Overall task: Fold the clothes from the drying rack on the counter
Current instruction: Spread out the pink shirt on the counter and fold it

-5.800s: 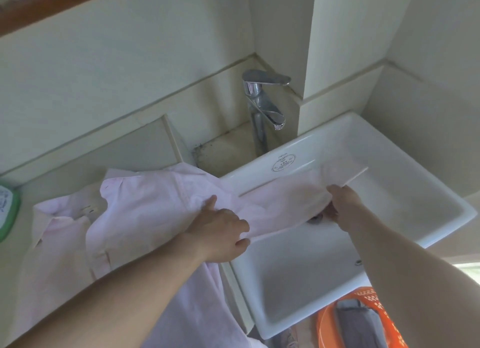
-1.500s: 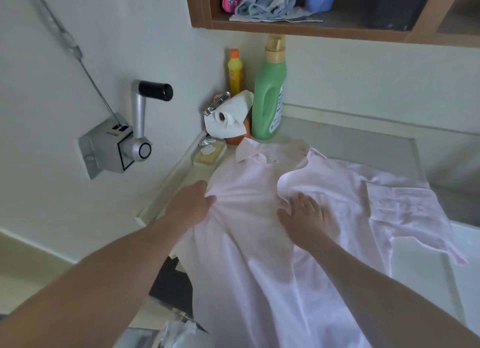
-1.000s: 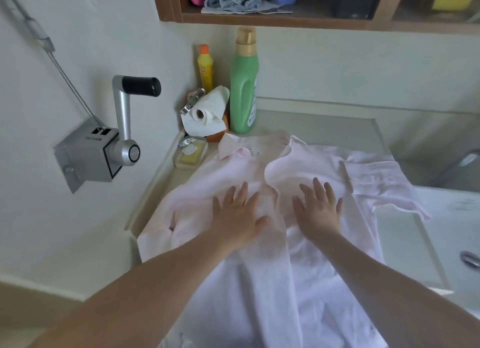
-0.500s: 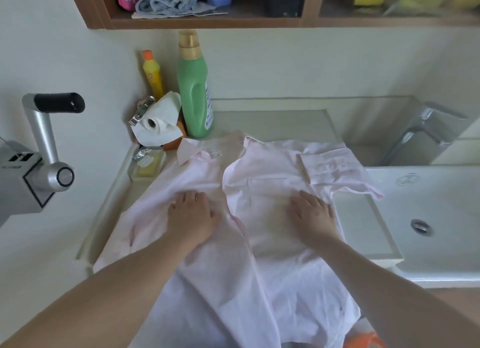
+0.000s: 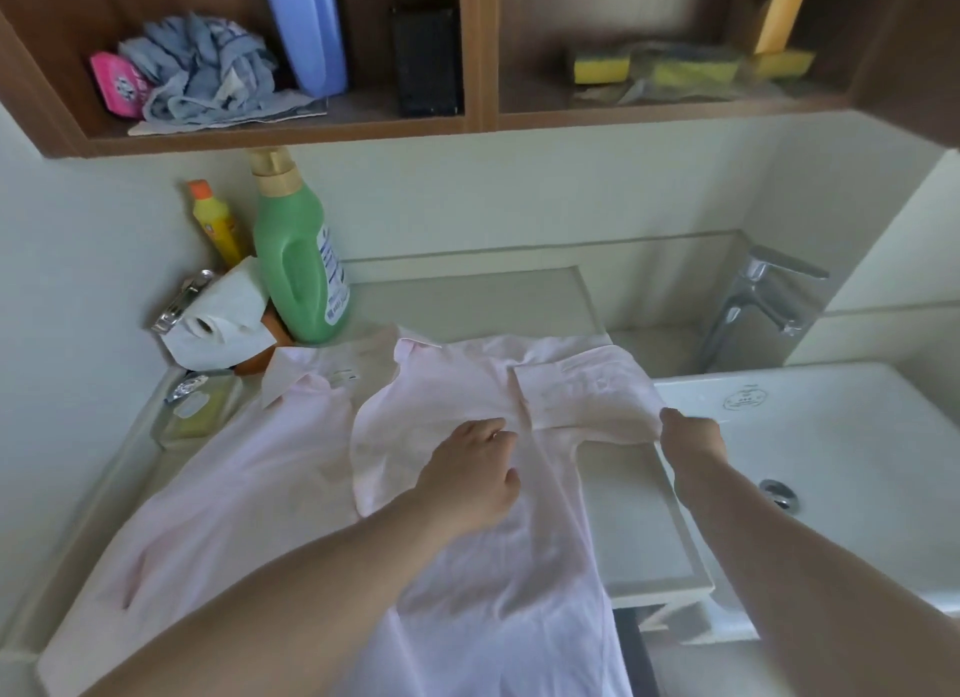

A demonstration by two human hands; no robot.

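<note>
Pinching sleeve (image 5: 582, 395) edge now, right hand (image 5: 691, 434); left hand (image 5: 470, 480) still flat on shirt (image 5: 291, 462).

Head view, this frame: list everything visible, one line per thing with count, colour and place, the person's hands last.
shirt: 1, pale pink, spread on the counter, hem hanging off the near edge
counter: 1, beige, left of the sink
sink: 1, white, right
tap: 1, chrome, behind the sink
green bottle: 1, counter back left
yellow bottle: 1, orange cap, left of the green bottle
paper roll: 1, white, counter back left
soap dish: 1, clear, counter left
shelf: 1, wooden, above
sponges: several, yellow, shelf right
rag: 1, grey-blue, shelf left
left hand: pressing the shirt front
right hand: gripping the folded sleeve's edge
</note>
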